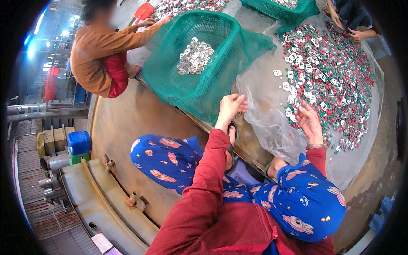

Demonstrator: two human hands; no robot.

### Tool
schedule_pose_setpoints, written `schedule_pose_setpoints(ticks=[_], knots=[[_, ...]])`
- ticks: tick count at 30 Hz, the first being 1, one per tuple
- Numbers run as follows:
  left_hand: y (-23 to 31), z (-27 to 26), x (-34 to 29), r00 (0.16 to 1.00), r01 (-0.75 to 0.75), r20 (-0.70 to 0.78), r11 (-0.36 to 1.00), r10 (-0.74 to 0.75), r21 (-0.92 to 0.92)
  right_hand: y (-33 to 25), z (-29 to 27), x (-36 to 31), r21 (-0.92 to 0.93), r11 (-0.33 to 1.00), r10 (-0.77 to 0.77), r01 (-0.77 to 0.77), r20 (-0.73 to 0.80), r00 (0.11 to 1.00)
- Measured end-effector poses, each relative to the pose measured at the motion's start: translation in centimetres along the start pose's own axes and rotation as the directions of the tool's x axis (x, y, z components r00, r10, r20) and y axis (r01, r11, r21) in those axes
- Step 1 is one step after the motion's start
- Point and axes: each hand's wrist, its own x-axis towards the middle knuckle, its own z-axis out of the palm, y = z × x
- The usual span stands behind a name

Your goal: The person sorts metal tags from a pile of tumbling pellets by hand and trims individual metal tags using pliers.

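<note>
My right hand [309,121] is at the near left edge of a wide heap of small red and green beads [346,93] mixed with silver pieces. Its fingers pinch a small silver ring-like metal piece [297,103]. My left hand [231,109] hovers over the border between a green net and a clear plastic sheet [265,114]. Its fingers are curled together, and whether they hold anything is hidden. Beyond it stands a green plastic basket [231,32] draped in the green net [163,91]. A pile of silver pieces with holes [195,57] lies inside.
At the far left a person in a brown top [95,55] crouches by another heap [187,5]. A second green basket [284,15] stands at the back. Another person's hands [355,34] work at the far right. My knees in blue patterned trousers [312,199] are close below.
</note>
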Motion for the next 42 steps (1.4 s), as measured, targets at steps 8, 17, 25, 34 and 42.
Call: schedule_pose_setpoints(ticks=[8, 17, 25, 34, 42], knots=[[-10.4, -1.3, 4.9, 0.865, -0.147, -0.170, 0.562, 0.473, 0.814, 0.0, 0.2, 0.3, 0.127, 0.992, -0.034, 0.027, 0.058, 0.998], [-9.6, -0.6, 6.8, 0.975, 0.118, -0.202, 0.551, 0.094, 0.826, 1.3, 1.4, -1.4, 0.045, 0.988, -0.152, 0.149, 0.072, 0.986], [-6.0, -4.3, 4.6, 0.951, 0.003, -0.168, 0.537, 0.259, 0.844, -1.7, 2.1, -0.7, 0.135, 0.931, -0.348, 0.338, 0.063, 0.935], [1.3, 3.4, -8.9, 0.831, -0.504, -0.019, 0.767, 0.556, 0.396, -6.4, 4.2, -0.7, 0.122, 0.964, -0.253, 0.234, 0.170, 0.952], [5.6, 11.3, -7.3, 0.642, -0.767, 0.394, 0.546, 0.658, 0.338, -3.9, 1.8, -2.0, 0.102, 0.962, -0.262, 0.255, 0.059, 0.963]])
